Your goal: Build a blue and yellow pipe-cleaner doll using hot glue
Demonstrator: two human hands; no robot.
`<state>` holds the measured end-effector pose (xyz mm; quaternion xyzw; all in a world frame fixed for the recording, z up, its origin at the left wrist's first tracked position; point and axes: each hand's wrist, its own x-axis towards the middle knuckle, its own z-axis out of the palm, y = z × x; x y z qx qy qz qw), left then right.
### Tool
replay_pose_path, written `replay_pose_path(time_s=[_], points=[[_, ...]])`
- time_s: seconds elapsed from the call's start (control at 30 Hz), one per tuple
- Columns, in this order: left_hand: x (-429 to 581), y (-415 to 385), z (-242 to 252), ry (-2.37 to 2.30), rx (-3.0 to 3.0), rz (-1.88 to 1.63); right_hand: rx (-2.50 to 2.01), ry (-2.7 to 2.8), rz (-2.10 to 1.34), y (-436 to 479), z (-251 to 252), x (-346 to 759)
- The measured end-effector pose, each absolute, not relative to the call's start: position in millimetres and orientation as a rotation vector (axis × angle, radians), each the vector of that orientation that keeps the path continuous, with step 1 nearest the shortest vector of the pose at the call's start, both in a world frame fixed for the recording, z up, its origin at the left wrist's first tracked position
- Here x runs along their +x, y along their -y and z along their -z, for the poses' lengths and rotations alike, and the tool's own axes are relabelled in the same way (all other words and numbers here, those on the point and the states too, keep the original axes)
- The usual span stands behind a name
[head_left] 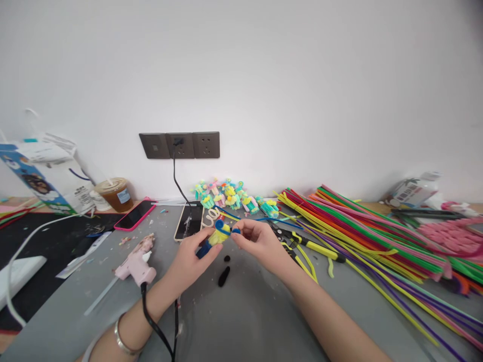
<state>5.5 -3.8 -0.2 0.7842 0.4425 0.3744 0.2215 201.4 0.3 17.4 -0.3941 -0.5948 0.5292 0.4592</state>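
Note:
My left hand (196,259) grips a small yellow and blue pipe-cleaner figure (220,235) around its body, with a blue coil at its top. My right hand (260,244) pinches a small blue pipe-cleaner curl (236,231) at the figure's right side. Whether the curl is joined to the figure I cannot tell. Below the hands, a black fuzzy piece (224,276) and a smaller black one (227,258) lie on the grey mat (234,322). Pliers with yellow and black handles (317,249) lie just right of my right hand.
A pink glue gun (138,264) with a black cord lies left. Behind are two phones, a pink-cased one (135,215) and another (188,221), and several finished pastel figures (230,193). Colourful pipe cleaners (362,236) fill the right. An iced drink cup (116,193) stands back left.

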Motion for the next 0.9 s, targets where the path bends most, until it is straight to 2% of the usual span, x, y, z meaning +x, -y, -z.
replay_pose_path(time_s=[0.9], points=[[4.6,3.5,2.3,-1.244,2.193,-1.034,-0.949,1.564,-1.311,-1.1,-16.3,205.3]])
